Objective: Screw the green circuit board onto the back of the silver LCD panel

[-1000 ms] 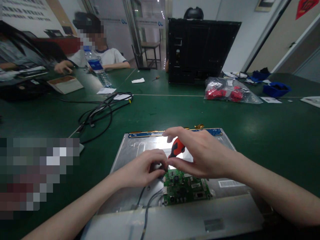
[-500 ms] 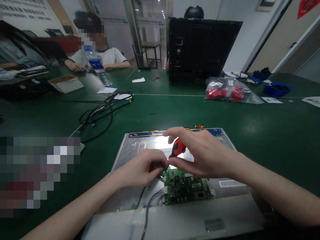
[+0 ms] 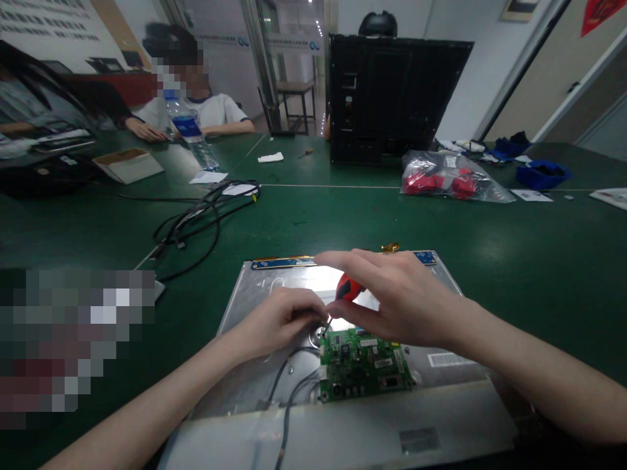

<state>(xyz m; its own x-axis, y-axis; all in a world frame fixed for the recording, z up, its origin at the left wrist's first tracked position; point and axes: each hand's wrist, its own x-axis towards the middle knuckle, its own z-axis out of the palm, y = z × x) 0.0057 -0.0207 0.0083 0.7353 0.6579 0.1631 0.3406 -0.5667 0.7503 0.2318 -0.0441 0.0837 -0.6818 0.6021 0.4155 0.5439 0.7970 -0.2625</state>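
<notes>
A red-and-black screwdriver (image 3: 347, 288) is gripped in my right hand (image 3: 399, 297), its handle partly hidden by the fingers. The thin shaft slants down to the upper left corner of a green circuit board (image 3: 367, 365). My left hand (image 3: 287, 320) is closed, fingertips bunched right beside the shaft; what they pinch, if anything, is hidden. The board lies on the metal back of a flat display panel (image 3: 264, 307). A blue strip board (image 3: 284, 264) runs along the panel's far edge, partly covered by my right hand. Dark cables (image 3: 289, 405) lead from the board's left side.
Coiled black cables (image 3: 215, 205) lie at the left, with a water bottle (image 3: 191, 134) behind. A black monitor (image 3: 396, 98) stands at the back; a plastic bag with red items (image 3: 450, 179) is in front of it. A person (image 3: 206, 114) sits across the table.
My left hand has drawn back slightly up and left, uncovering the screwdriver's shaft and a round metal spot by the board's corner. My right hand has tilted slightly, hiding more of the handle.
</notes>
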